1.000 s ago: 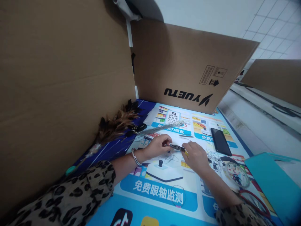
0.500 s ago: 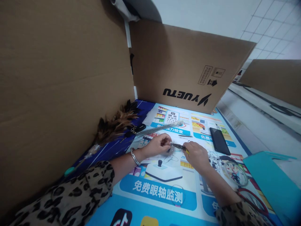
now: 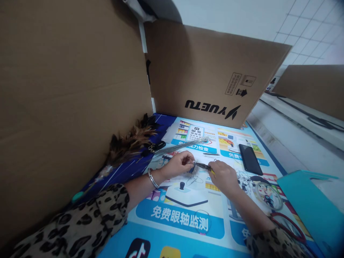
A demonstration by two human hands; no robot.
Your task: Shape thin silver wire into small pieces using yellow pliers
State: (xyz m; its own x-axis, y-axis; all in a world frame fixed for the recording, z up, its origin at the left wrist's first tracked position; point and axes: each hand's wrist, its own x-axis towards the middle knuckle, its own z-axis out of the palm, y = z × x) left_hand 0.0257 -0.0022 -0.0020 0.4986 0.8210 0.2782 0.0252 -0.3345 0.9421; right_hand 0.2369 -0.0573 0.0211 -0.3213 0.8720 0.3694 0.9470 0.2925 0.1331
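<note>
My left hand point(image 3: 180, 164) is closed in a pinch on a small, shiny piece of thin wire point(image 3: 194, 162). In my right hand point(image 3: 224, 175) is a pair of pliers point(image 3: 202, 166) with dark jaws and yellow on the handles. The plier tips meet the wire right at my left fingertips. Most of the handles are hidden in my right palm. Under the hands, fine loops of wire point(image 3: 198, 179) lie on the printed mat. A bundle of straight metal wires point(image 3: 185, 144) lies behind my left hand, with short cut pieces point(image 3: 211, 154) near it.
Cardboard walls point(image 3: 209, 71) stand at the left and back. A feather duster point(image 3: 129, 145) lies along the left wall beside black keys point(image 3: 157, 146). To the right are a phone point(image 3: 250, 159), a clear roll of tape point(image 3: 268, 196), a red ring point(image 3: 288, 225) and a turquoise folder point(image 3: 309, 204).
Both hands stay almost in place, the pliers still at the wire. The view has shifted slightly.
</note>
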